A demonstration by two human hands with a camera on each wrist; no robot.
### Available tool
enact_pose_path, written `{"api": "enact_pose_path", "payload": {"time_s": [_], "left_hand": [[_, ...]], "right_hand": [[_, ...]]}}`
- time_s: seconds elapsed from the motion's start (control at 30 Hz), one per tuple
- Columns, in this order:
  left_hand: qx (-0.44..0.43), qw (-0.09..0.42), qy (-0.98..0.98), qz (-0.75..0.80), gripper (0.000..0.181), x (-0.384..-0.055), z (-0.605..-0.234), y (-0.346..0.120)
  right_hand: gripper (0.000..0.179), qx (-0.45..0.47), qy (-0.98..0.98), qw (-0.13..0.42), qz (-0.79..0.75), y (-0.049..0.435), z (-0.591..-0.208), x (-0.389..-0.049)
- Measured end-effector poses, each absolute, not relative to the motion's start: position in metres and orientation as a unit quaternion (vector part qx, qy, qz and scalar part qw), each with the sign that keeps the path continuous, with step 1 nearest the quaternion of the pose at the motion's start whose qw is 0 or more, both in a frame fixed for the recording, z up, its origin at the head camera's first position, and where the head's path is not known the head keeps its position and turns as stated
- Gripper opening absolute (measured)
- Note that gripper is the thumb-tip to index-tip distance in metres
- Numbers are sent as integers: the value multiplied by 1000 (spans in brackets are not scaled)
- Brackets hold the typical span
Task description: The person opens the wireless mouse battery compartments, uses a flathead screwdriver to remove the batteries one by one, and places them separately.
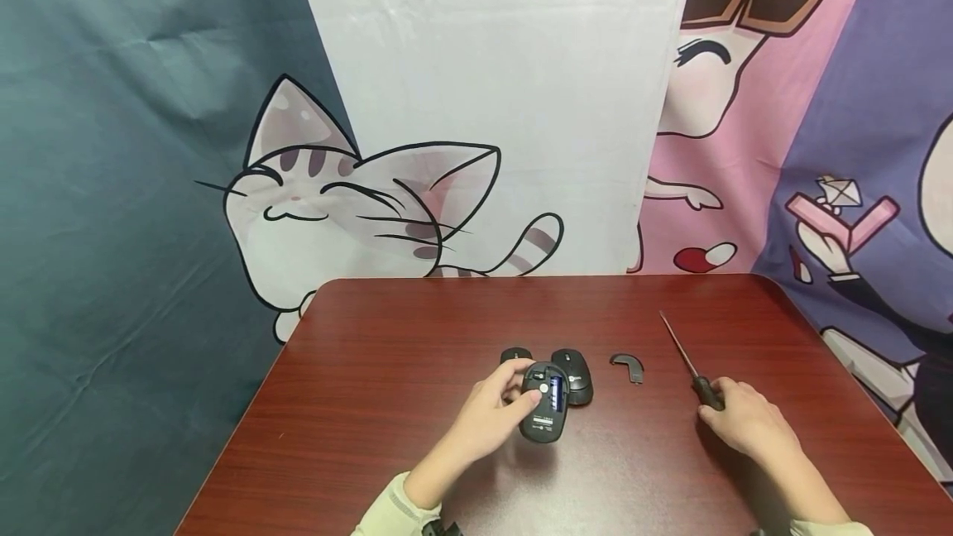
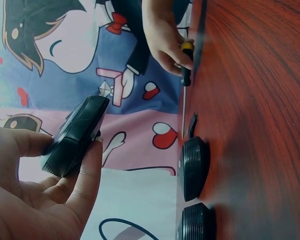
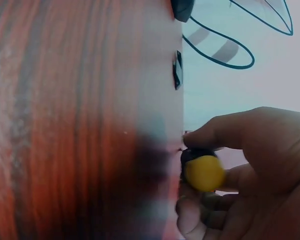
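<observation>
Your left hand (image 1: 476, 420) pinches a black mouse (image 1: 542, 428) between thumb and fingers, lifted off the table (image 1: 357, 404) with its underside toward you and a blue battery (image 1: 556, 394) showing in its open bay. In the head view it overlaps part of a second mouse (image 1: 577, 372), which rests on the wood behind it; a third mouse (image 1: 515, 353) shows partly past your fingers. A broad stretch of tabletop lies between your left hand and the left edge, and a strip of wood runs from the two resting mice to the far edge, where the printed backdrop (image 1: 476, 64) rises.

Your right hand (image 1: 752, 424) grips the dark handle of a screwdriver (image 1: 704, 391), whose yellow end (image 3: 205, 173) shows in the right wrist view. The shaft slants up and left toward the far edge, its tip short of it; you cannot tell whether that tip touches the wood. A small curved black piece (image 1: 633, 366) lies between the second mouse and the screwdriver, apart from both, and to your right hand's right the wood reaches out to the slanting right edge
</observation>
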State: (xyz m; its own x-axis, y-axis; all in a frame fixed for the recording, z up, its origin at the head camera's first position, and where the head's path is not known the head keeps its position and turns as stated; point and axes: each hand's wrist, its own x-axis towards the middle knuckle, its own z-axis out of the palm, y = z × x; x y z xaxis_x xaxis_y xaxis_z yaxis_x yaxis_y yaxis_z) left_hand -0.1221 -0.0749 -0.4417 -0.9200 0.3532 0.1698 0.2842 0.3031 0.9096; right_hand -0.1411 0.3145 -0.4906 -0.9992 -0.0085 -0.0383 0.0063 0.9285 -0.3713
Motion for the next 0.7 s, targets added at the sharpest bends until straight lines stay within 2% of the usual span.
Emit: {"api": "enact_pose_path", "payload": {"time_s": [0.7], "left_hand": [[197, 25, 809, 553, 38, -121, -440, -74]], "right_hand": [[32, 60, 948, -185, -250, 321, -459, -128]]}}
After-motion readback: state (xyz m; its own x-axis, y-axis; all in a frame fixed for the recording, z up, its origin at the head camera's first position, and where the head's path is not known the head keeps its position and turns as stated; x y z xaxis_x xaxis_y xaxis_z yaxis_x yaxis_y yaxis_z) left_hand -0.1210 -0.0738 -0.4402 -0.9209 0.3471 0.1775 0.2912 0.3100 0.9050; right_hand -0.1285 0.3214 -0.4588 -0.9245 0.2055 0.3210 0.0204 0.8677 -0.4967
